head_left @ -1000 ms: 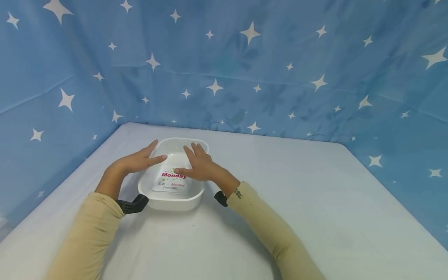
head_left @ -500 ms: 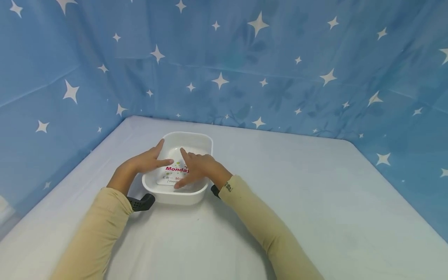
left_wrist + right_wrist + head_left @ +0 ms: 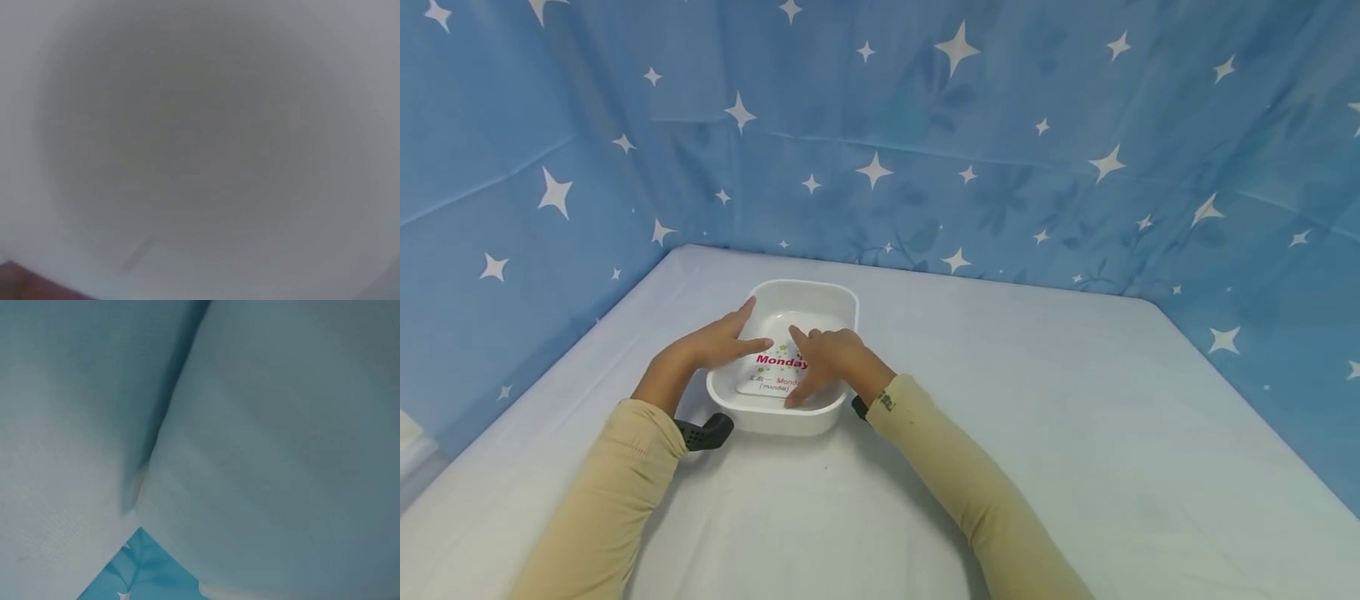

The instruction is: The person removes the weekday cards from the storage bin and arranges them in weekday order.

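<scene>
A white basin (image 3: 797,422) stands on the table in the head view. Inside lies a white card (image 3: 748,388) printed "Monday" in pink letters. My left hand (image 3: 715,342) is at the basin's left side, fingers stretched along the rim and thumb extended over the inside. From the right, my right hand (image 3: 831,358) reaches in over the card, its index finger pointing forward and its thumb spread to the card's near edge; it covers the card's right part. A blurred bit of the left hand (image 3: 31,285) shows at the bottom of the left wrist view.
A white cloth covers the table (image 3: 1075,433), with a blue star-patterned curtain (image 3: 925,142) behind it and at the sides. Black wrist cameras (image 3: 703,433) hang close to the basin. Pale surfaces fill most of both wrist views.
The right hand has lowered into the basin, its thumb moving from the printed word to the card's near edge. The left hand keeps its place at the rim. The head view has shifted slightly.
</scene>
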The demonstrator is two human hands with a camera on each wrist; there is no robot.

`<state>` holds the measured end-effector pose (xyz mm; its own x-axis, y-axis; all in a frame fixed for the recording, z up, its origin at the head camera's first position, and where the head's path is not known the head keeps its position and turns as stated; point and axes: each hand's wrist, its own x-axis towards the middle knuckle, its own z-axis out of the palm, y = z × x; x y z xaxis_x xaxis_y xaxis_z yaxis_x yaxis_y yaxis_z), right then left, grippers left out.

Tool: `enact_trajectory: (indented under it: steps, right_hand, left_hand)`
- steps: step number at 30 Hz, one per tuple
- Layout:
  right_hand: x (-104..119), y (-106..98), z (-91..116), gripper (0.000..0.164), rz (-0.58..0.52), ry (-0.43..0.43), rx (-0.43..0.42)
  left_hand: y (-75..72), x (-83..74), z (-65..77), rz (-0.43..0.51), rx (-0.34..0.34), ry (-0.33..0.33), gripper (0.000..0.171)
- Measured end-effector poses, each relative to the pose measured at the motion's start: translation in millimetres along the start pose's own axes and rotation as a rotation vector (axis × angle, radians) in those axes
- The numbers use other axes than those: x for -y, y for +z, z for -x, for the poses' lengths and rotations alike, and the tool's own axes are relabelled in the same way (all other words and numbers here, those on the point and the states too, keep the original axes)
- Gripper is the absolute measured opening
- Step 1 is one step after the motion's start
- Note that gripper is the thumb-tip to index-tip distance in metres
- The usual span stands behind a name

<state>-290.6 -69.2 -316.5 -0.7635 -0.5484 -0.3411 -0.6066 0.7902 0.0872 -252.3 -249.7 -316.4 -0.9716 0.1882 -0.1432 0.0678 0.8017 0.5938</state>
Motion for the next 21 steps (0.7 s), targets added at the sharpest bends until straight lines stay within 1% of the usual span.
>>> enact_trajectory:
  steps: [3, 7, 12, 16, 19, 21]
  right_hand:
    - [-1.3, -0.6, 3.0, 0.107, 0.009, -0.012, -0.015]
    - [-3.9, -1.2, 6.3, 0.101, 0.026, -0.051, -0.049]
    - [-6.5, -1.6, 8.0, 0.098, -0.010, -0.095, -0.091]
    - [-7.6, -1.3, 8.6, 0.096, -0.033, -0.116, -0.125]
    - [-7.9, -0.7, 9.4, 0.094, -0.018, -0.128, -0.155]
    - [-8.0, -0.3, 9.6, 0.093, 0.013, -0.129, -0.175]
  left_hand:
    - [0.2, -1.5, -0.8, -0.008, -0.002, -0.004, 0.086]
    - [-0.6, -1.2, -2.5, 0.004, 0.003, -0.008, 0.088]
    - [-2.0, -1.8, -2.0, 0.012, 0.008, -0.019, 0.089]
    - [-1.9, -2.2, -1.1, 0.012, 0.006, -0.013, 0.089]
    - [-1.4, -3.0, -0.2, 0.005, 0.007, -0.010, 0.090]
    - [-1.4, -3.6, 0.1, 0.001, 0.006, -0.011, 0.089]
